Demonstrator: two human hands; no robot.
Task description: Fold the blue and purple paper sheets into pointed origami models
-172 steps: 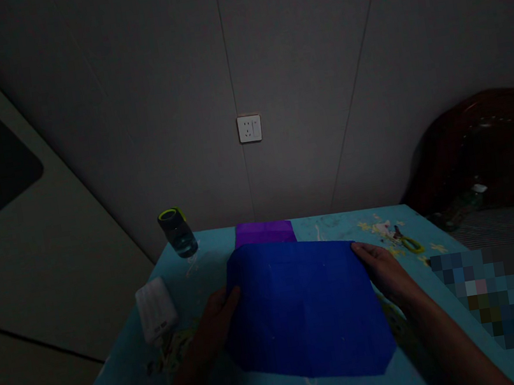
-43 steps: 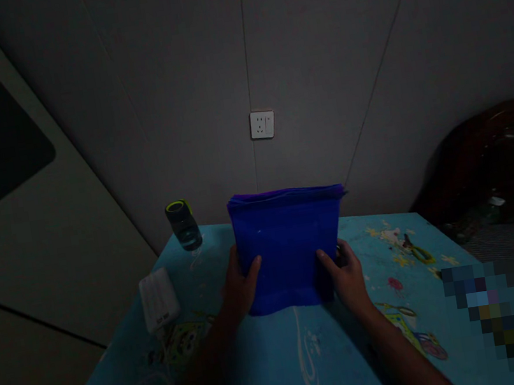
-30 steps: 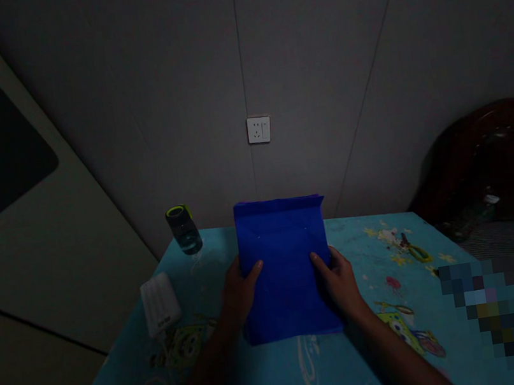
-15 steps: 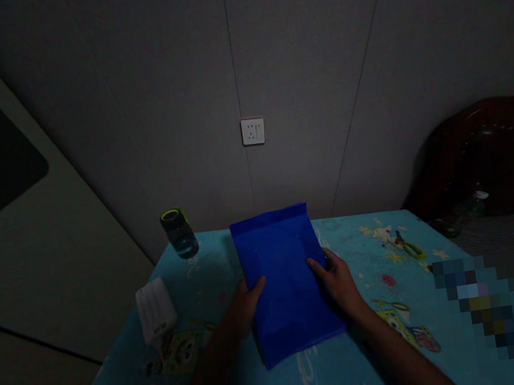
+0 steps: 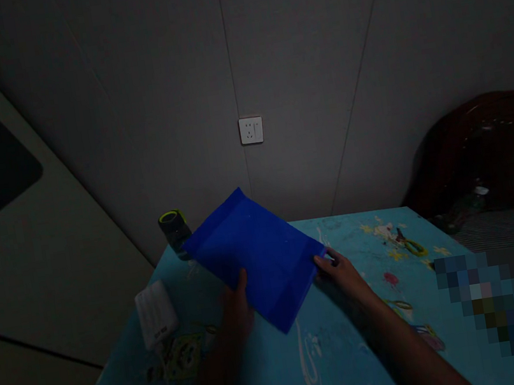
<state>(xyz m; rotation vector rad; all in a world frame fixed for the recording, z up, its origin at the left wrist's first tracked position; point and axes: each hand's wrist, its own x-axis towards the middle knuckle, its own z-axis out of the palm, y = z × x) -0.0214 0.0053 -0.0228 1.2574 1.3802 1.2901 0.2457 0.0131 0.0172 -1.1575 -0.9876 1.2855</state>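
Two bare hands hold one flat blue folded piece (image 5: pixel 259 253) in a dim room. It is above the middle of one bench (image 5: pixel 340 360), turned cornerwise, with a creased band along its far-left edge and another along its near-right edge; how many layers it has cannot be told.

The left hand (image 5: pixel 238 305), slightly blurred, grips the near-left edge, one thumb on top and the fingers hidden beneath. The right hand (image 5: pixel 339 270) pinches the right corner narrowly between thumb and fingers.

The bench's light blue surface carries printed cartoon figures and flowers. At its far left stands one dark, see-through bottle (image 5: pixel 175 235) with a yellow-green rim, partly covered by the blue piece's left corner. Nearer, on the left, lies one white ribbed device (image 5: pixel 156 313) with one white cable (image 5: pixel 163 361) running from it. At the far right is one pair of yellow-green-handled pliers (image 5: pixel 415 248). A pixelated patch hides part of the right side.

One white socket plate (image 5: pixel 251 130) is on the grey wall (image 5: pixel 166 103). Beyond the bench, at right, are one dark wooden headboard (image 5: pixel 497 150) and one clear bottle (image 5: pixel 471 204) with a pale cap.
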